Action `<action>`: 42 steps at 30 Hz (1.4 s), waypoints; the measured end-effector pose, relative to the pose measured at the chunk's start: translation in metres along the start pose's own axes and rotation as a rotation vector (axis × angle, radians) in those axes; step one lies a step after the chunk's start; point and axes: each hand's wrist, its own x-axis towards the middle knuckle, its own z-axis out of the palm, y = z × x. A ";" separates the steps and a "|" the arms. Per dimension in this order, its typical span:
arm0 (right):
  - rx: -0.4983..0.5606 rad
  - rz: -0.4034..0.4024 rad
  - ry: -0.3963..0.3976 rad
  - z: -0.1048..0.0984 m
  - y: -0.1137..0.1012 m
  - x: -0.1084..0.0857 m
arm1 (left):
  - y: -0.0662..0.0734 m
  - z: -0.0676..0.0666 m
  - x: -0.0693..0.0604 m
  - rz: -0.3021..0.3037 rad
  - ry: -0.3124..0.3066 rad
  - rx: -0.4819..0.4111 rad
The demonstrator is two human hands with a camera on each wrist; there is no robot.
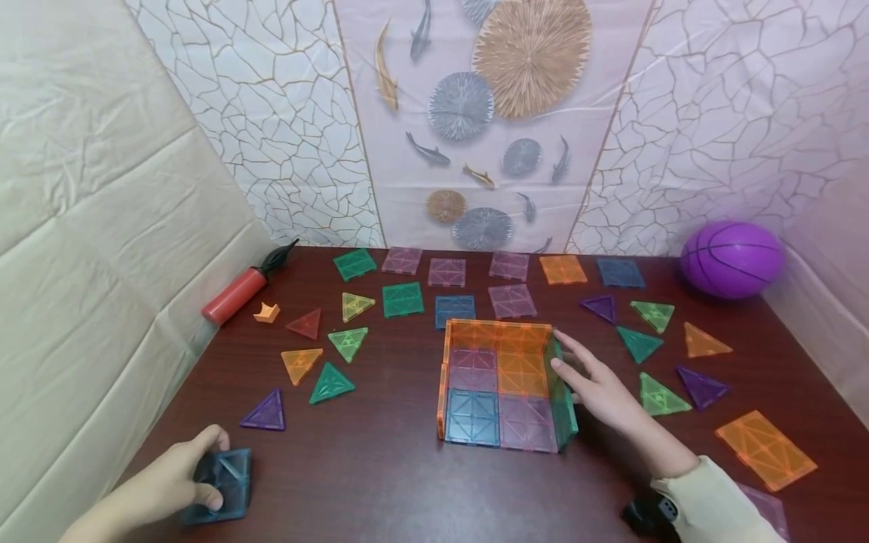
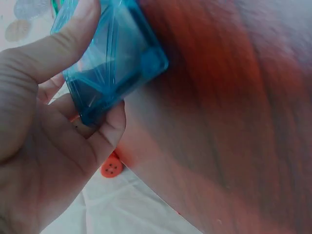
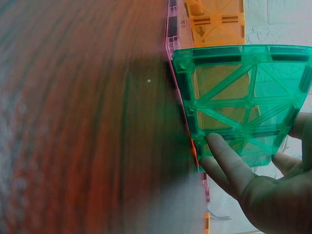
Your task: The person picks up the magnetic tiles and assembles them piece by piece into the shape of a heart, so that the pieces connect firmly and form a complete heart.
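Observation:
My left hand [image 1: 173,475] grips a blue square magnetic tile [image 1: 236,483] at the table's near left; in the left wrist view the thumb lies across the face of this tile [image 2: 114,53] and fingers curl under its edge. Whether several are stacked there I cannot tell. At the middle stands a box-like build with a floor of purple, orange and blue tiles [image 1: 473,417] and orange walls [image 1: 498,332] at the back and left. My right hand [image 1: 607,392] pinches the green wall tiles [image 3: 246,102] on its right side, fingers on both faces. Its near side has no wall.
Loose square tiles [image 1: 403,299] lie in rows behind the build. Triangle tiles [image 1: 265,412] are scattered left and right. An orange rectangular tile [image 1: 767,450] lies near right. A red hand pump [image 1: 234,296] and a purple ball [image 1: 733,259] sit at the back corners.

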 end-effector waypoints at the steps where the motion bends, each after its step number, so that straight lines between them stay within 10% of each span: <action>1: 0.003 0.002 0.000 0.000 0.000 0.000 | 0.002 0.000 0.001 0.016 0.001 -0.009; 16: -0.007 0.001 0.008 -0.001 0.002 0.001 | 0.045 -0.010 0.043 0.138 -0.194 -0.110; 34: 0.027 -0.015 -0.012 0.000 0.002 0.000 | 0.167 -0.024 0.114 0.401 -0.265 -0.134; 42: 0.046 0.000 -0.019 0.000 0.001 0.000 | 0.220 -0.014 0.146 0.492 -0.186 -0.152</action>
